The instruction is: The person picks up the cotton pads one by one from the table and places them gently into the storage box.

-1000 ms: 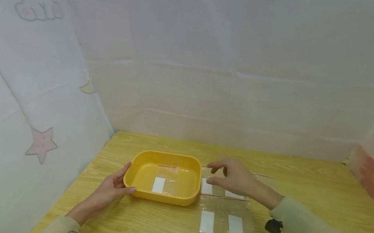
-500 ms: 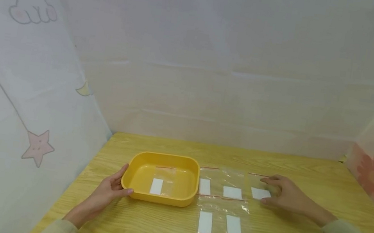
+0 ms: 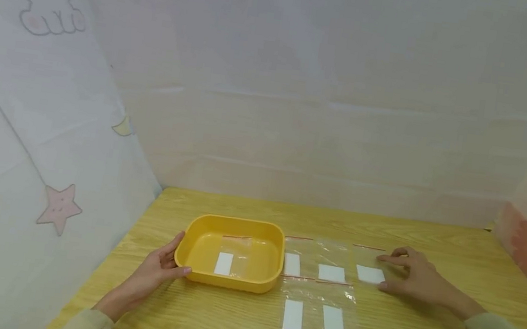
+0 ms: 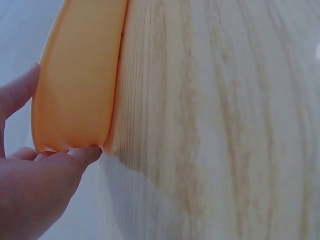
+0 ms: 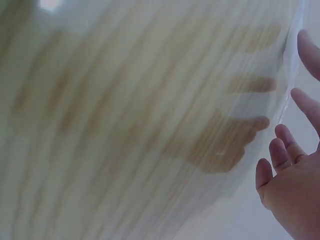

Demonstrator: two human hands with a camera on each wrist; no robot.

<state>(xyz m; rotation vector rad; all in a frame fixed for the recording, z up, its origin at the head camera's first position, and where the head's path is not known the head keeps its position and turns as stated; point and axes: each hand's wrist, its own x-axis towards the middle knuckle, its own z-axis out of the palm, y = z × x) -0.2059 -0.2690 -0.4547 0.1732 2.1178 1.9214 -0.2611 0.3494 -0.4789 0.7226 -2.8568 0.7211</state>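
On the wooden table stands a yellow plastic basin (image 3: 247, 285). My left hand (image 3: 149, 272) grips its left end, thumb at the front rim and fingers along the side; the left wrist view also has this hand at the basin's wall (image 4: 80, 75). Inside the basin lies a clear zip bag (image 3: 241, 250) with a red seal line and a white label. My right hand (image 3: 420, 279) hovers at the right edge of another zip bag (image 3: 369, 274), thumb and fingers spread. In the right wrist view its fingers (image 5: 280, 152) hold nothing.
Several more clear zip bags (image 3: 334, 324) with white labels lie flat in two rows, right of the basin. The wooden table (image 3: 202, 323) meets a pale cloth backdrop (image 3: 324, 156) behind, with printed cloth on both sides.
My right hand has swept right from above the bags near the basin to the rightmost bag, uncovering the bags beneath. Its fingers have since drawn slightly back. My left hand stays on the basin.
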